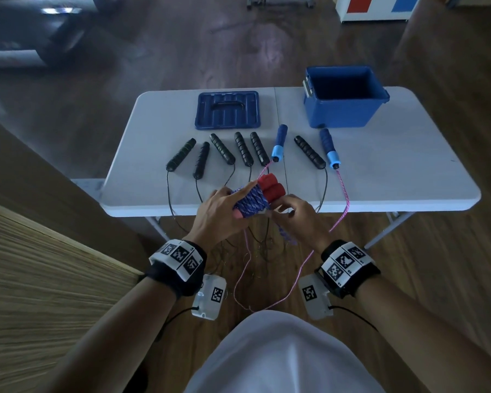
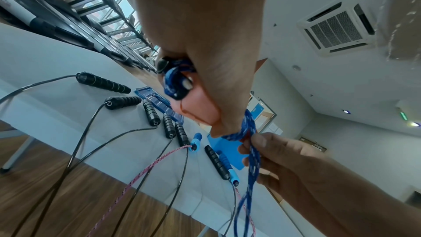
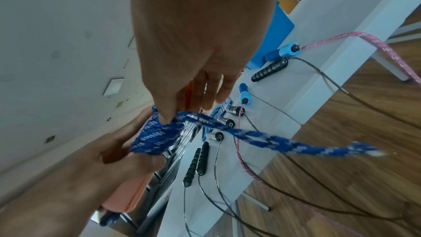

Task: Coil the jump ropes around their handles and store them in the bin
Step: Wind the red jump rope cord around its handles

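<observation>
My left hand (image 1: pixel 220 212) grips a pair of red jump-rope handles (image 1: pixel 270 187) with blue-and-white rope (image 1: pixel 251 202) coiled around them, held above the table's near edge. My right hand (image 1: pixel 294 214) pinches the loose end of that blue rope (image 3: pixel 262 137) beside the coil; a short loop of it hangs below. The open blue bin (image 1: pixel 345 95) stands at the table's far right, with nothing visible inside. Several black handles (image 1: pixel 221 148) and two blue handles (image 1: pixel 279 143) with a pink rope (image 1: pixel 343 191) lie in a row on the white table (image 1: pixel 394 165).
A blue bin lid (image 1: pixel 228 110) lies flat at the back centre of the table. Thin black cords (image 1: pixel 170 199) and the pink rope hang over the near edge onto the wooden floor. A wood-grain surface (image 1: pixel 40 279) is at my left.
</observation>
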